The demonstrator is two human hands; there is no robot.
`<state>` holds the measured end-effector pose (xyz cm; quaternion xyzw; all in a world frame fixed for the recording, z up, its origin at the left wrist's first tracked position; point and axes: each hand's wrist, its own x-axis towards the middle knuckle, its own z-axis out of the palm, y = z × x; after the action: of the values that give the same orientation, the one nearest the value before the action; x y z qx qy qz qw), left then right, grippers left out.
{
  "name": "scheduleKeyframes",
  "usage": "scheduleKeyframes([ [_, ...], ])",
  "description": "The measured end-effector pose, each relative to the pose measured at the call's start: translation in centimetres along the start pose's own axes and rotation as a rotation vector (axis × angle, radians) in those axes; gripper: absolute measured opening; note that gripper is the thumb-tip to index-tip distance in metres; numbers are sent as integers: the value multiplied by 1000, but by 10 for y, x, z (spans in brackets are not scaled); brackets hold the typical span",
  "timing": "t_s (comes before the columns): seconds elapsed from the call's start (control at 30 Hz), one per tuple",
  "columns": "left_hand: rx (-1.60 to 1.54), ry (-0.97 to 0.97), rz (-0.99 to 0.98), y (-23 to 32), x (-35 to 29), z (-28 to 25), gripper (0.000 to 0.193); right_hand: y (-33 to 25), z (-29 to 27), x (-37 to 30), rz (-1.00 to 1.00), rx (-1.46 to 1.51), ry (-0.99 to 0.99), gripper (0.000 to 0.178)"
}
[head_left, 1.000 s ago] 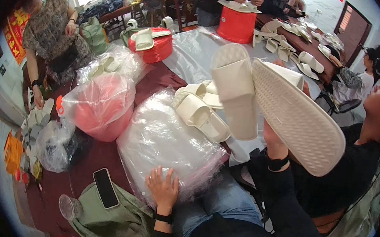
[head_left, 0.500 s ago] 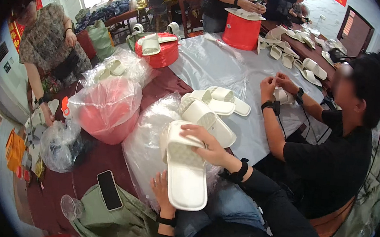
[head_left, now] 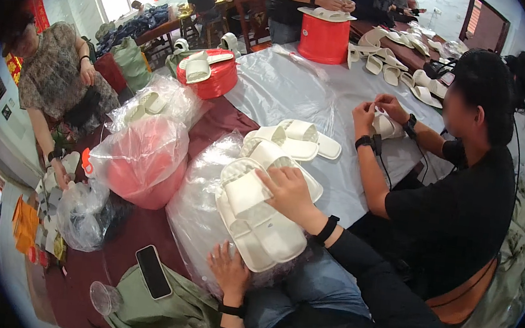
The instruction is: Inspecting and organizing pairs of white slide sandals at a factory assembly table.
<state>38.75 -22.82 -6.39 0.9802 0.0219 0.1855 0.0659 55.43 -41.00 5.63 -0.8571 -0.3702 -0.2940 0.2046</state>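
I had the right hand [head_left: 288, 195] laid over the strap of a cream slipper [head_left: 260, 224], fingers curled down on it, so it gripped the slipper from above. The slipper lay sole down, tilted, on top of a clear plastic bag [head_left: 199, 202] that bulged in front of me at the table's near edge. My left hand [head_left: 230, 275] sat lower, just under the slipper's heel end, fingers spread and pressed flat against the bag; it was open and held nothing that I could make out, though the slipper hid its fingertips.

Just beyond the held slipper lay more slippers [head_left: 296, 142] on the pale sheet [head_left: 295, 91] that covered the far part of the table. To the left of the bag stood a red tub [head_left: 142, 165] wrapped in clear plastic, touching the bag. A black phone [head_left: 153, 272] lay on green cloth [head_left: 166, 306] near my left hand.

On my right sat a person in black [head_left: 454, 208], both hands on another slipper [head_left: 385, 122] at the table edge. A red bucket [head_left: 324, 38] stood far up the table.
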Motion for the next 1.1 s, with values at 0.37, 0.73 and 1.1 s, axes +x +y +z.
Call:
scheduleKeyframes([
  [0.37,-14,2,-14,5,2,-7,35,28,21,-22,316,569,-35,34],
  [0.73,-34,-21,-31,7,3,-12,36,83,34,-62,816,576,-33,36],
  [1.1,-9,-28,-19,9,4,-11,38,133,13,-45,913,635,269,39],
])
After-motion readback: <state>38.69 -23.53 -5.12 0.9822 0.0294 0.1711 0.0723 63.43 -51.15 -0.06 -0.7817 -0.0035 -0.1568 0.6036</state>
